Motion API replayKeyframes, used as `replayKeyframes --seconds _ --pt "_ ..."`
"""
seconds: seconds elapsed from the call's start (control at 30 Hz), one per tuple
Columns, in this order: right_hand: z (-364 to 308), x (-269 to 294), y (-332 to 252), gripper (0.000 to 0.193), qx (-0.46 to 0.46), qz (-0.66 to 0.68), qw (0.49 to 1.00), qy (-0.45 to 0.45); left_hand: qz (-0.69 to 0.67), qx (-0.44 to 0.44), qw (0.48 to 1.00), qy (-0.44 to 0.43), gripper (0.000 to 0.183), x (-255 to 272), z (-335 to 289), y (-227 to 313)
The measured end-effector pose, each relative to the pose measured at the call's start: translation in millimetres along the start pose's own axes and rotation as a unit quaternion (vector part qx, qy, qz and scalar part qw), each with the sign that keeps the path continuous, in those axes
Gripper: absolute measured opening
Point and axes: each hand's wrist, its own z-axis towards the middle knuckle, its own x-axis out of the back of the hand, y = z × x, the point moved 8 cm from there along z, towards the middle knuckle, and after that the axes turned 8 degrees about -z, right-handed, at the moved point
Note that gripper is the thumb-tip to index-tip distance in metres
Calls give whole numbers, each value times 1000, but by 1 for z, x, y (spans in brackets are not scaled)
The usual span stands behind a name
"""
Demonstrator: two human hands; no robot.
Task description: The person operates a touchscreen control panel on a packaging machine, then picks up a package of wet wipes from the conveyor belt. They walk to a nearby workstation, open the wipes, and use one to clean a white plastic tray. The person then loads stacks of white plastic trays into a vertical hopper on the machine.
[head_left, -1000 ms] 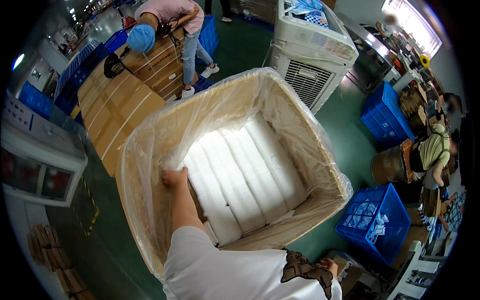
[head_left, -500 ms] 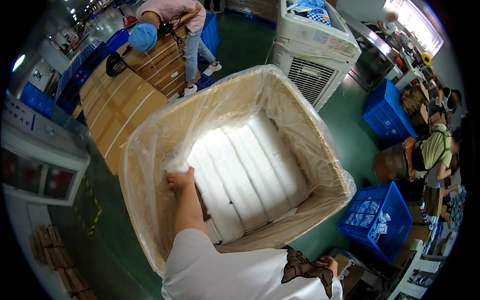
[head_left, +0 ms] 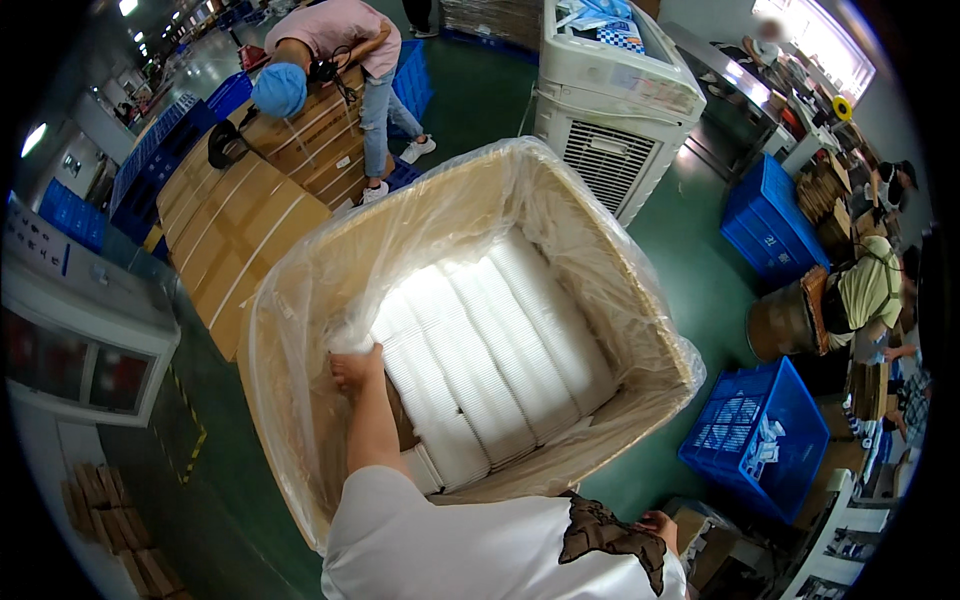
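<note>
Inside a large cardboard box (head_left: 628, 250) lined with clear plastic (head_left: 300, 340), long ribbed rows of thin white stacked pieces (head_left: 490, 345) lie side by side. My left hand (head_left: 357, 370) reaches into the box at its left side. Its fingers curl around the left end of the white stack, with the thumb against the nearest row; the fingertips are partly hidden. My right hand (head_left: 657, 527) is outside the box, low on the right beside my body. Only part of it shows past the white sleeve, and its fingers are too unclear to read.
A white air cooler (head_left: 610, 120) stands beyond the box. Strapped cartons (head_left: 240, 225) are at the far left, where a person in pink (head_left: 335, 30) bends over. On the right are a blue crate (head_left: 755, 430) holding small packets, another blue crate (head_left: 770, 215) and people at benches.
The view has shifted slightly. My left hand stays at the left end of the white rows, a little lower in the picture. The person in pink is still bent over the cartons.
</note>
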Motion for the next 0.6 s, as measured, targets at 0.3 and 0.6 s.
replayKeyframes --seconds 0.3,0.6 --pt "10 -7 11 36 -3 31 999 -34 -20 -64 998 15 123 9 -12 -2" --pt "26 -9 -22 41 33 -41 998 -41 68 -95 993 -11 120 -1 -4 10"
